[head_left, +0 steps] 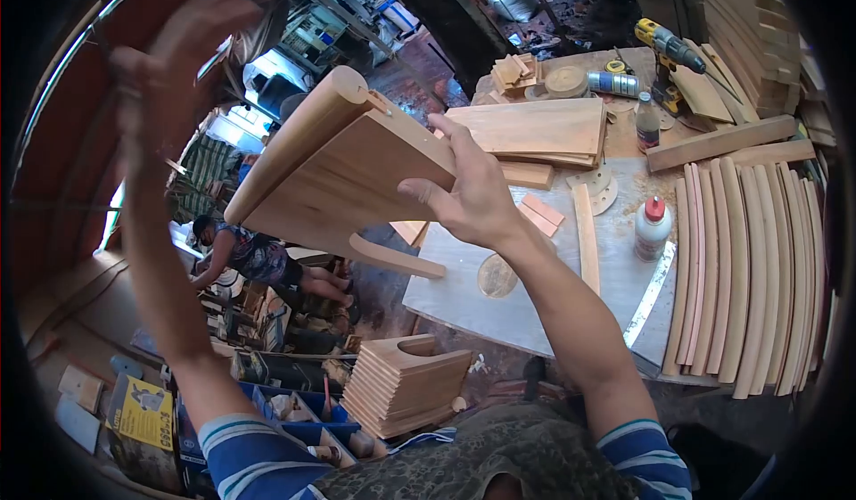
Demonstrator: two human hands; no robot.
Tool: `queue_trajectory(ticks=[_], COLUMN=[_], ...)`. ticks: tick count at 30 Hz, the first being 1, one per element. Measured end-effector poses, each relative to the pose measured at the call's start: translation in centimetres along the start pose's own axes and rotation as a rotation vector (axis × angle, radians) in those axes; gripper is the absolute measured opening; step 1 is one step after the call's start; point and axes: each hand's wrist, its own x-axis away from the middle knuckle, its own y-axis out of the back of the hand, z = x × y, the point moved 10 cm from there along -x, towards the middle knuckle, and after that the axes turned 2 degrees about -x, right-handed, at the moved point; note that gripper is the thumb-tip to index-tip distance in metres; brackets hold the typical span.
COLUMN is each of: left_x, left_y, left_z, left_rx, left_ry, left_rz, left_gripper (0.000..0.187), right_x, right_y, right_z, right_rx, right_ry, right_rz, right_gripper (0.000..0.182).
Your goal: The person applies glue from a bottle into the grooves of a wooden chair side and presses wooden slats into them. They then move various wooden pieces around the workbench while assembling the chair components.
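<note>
A wooden piece [357, 170] with a rounded edge strip and a curved cutout is held up, tilted, above the near-left edge of the workbench. My right hand [473, 184] grips its right edge, thumb on the broad face and fingers over the edge. On the left, my left hand [183, 54] is raised apart from the piece, blurred by motion, its fingers spread. Below the piece stands a stack of similar cut wooden pieces [401, 389] on the floor side.
The workbench [464, 299] bears a glue bottle [654, 230], a drill [669, 59], a spray can [613, 83], flat boards [535, 130], and several curved strips [749, 277] at the right. A co-worker [259, 255] bends at the left. Blue bins [308, 429] stand low.
</note>
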Motion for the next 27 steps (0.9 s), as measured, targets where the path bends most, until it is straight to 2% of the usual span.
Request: queue_trajectory(ticks=[1, 2, 3, 4, 5, 6, 8, 10, 12, 15, 19, 21, 24, 26, 27], left_x=[-1.1, -1.1, -1.5, -2.3, -3.8, -3.8, -3.6, -4.2, -3.8, -4.1, -4.4, -4.3, -2.4, -0.2, 1.2], left_y=[4.0, 5.3, 6.5, 6.4, 4.8, 2.6, -13.0, -13.0, -11.9, -12.2, -11.5, -10.5, -10.2, -10.0, -10.3], left_z=[0.2, -2.2, -2.1, 1.3, 8.3, 14.9, 4.8, 5.2, 5.7, 5.0, 4.8, 4.6, 3.5, 3.5, 4.1], left_rx=[0.466, 0.414, 0.372, 0.236, -0.122, -0.331, 0.317, 0.235, 0.133, 0.107, 0.126, 0.121, 0.008, 0.042, -0.055], left_ry=[-0.08, -0.044, -0.045, -0.025, -0.034, -0.063, 0.27, 0.284, 0.307, 0.22, 0.151, 0.084, 0.013, 0.042, 0.064], left_rz=[0.06, -0.072, -0.098, -0.04, 0.125, 0.277, 0.193, 0.166, 0.112, 0.123, 0.084, 0.005, 0.0, -0.025, 0.015], left_gripper=[0.122, 0.113, 0.109, 0.106, 0.102, 0.099, 0.102, 0.102, 0.102, 0.101, 0.097, 0.092, 0.087, 0.085, 0.085], right_x=[0.1, 0.1, 0.0, 0.0, 0.1, 0.2, 0.3, 0.3, -0.1, 0.0, -0.3, -0.7, -0.7, -0.7, -0.7], right_y=[-0.1, -0.1, -0.1, -0.1, -0.3, -0.4, -0.4, 0.1, 0.1, -0.3, -0.4, 0.0, 0.0, 0.0, -0.1], right_z=[0.0, -0.2, -0.4, -0.5, -0.7, -0.8, -0.8, -1.2, -0.6, -1.4, -1.8, -1.5, -1.3, -1.1, -1.0], right_rx=[0.002, -0.017, -0.037, -0.037, -0.061, -0.09, -0.116, -0.132, -0.075, -0.181, -0.186, -0.1, -0.155, -0.1, -0.057], right_ry=[-0.008, -0.031, -0.05, -0.049, -0.044, -0.039, -0.074, -0.109, -0.04, -0.137, -0.164, -0.044, -0.054, -0.04, -0.031], right_rz=[0.0, 0.002, 0.003, 0.0, -0.005, -0.011, -0.002, -0.011, -0.047, -0.007, 0.01, -0.045, -0.029, -0.008, 0.007], right_gripper=[0.085, 0.087, 0.089, 0.089, 0.091, 0.094, 0.094, 0.094, 0.093, 0.094, 0.094, 0.097, 0.101, 0.099, 0.097])
